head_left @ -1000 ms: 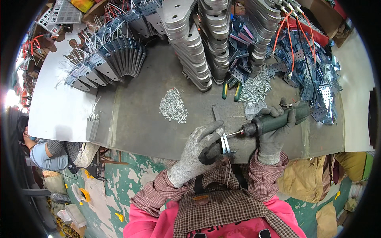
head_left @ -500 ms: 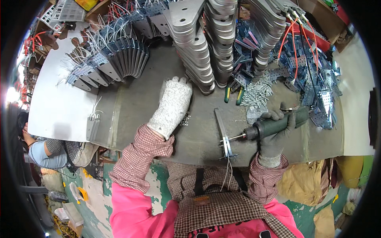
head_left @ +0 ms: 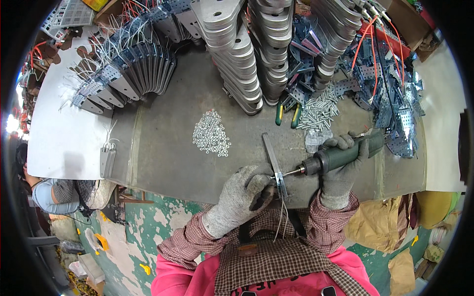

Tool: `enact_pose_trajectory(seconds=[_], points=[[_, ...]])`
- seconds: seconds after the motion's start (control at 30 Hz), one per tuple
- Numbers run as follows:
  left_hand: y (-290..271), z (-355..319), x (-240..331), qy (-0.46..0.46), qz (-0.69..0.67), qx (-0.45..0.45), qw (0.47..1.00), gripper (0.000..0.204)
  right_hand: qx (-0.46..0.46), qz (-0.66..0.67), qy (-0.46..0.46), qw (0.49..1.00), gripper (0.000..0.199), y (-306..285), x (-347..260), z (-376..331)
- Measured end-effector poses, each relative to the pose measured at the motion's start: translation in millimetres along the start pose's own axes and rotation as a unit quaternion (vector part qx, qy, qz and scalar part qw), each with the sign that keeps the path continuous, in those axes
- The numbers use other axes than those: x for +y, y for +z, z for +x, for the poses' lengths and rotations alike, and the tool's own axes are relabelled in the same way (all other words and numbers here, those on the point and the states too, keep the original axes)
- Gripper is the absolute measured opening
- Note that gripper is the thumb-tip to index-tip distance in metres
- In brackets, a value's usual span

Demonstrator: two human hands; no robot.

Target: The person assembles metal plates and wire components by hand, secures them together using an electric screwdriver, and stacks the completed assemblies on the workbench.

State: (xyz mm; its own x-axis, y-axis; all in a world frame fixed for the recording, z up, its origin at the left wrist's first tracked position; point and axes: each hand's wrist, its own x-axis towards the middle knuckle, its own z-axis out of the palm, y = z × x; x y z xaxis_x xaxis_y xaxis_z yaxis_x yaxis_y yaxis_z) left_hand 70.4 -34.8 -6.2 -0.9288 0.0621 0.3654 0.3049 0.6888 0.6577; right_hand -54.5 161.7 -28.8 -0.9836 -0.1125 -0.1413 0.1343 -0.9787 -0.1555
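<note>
The right hand [head_left: 343, 170] is wrapped around a green power screwdriver [head_left: 340, 155]. Its tip touches a thin metal strip [head_left: 274, 165] that the left hand [head_left: 244, 190] holds tight. The strip sits on the table [head_left: 163, 153], just right of a pile of small nuts [head_left: 212, 133].

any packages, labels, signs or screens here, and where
No screen or sign shows.
Clear plastic bag: on the grey bench just behind the power driver, small, crumpled, see-through.
Cardboard box: top right behind the metal parts, brown; labels too small to tell.
</note>
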Motion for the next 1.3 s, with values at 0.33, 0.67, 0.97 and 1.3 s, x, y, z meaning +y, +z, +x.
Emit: enact_pose_trajectory(seconds=[0.33,0.67,0.97,1.3], points=[[5.7,6.3,5.5,0.024,0.024,0.013,0.999,0.030,0.047,0.037,0.006,0.998,0.022,3.7,-7.4,1.9],[6.0,5.2,-4.1,0.038,-0.014,0.014,0.999,0.019,-0.003,0.013,-0.013,1.000,0.032,-2.4,6.5,-6.7],[9.0,14.5,-5.4,0.048,-0.017,-0.035,0.998,0.024,0.024,0.042,-0.027,0.998,0.039,-2.9,1.7,-3.2],[-9.3,46.7,-13.6,0.179,0.187,-0.257,0.931,0.060,-0.149,-0.930,-0.143,0.304,0.064,63.8,-152.0,-21.3]])
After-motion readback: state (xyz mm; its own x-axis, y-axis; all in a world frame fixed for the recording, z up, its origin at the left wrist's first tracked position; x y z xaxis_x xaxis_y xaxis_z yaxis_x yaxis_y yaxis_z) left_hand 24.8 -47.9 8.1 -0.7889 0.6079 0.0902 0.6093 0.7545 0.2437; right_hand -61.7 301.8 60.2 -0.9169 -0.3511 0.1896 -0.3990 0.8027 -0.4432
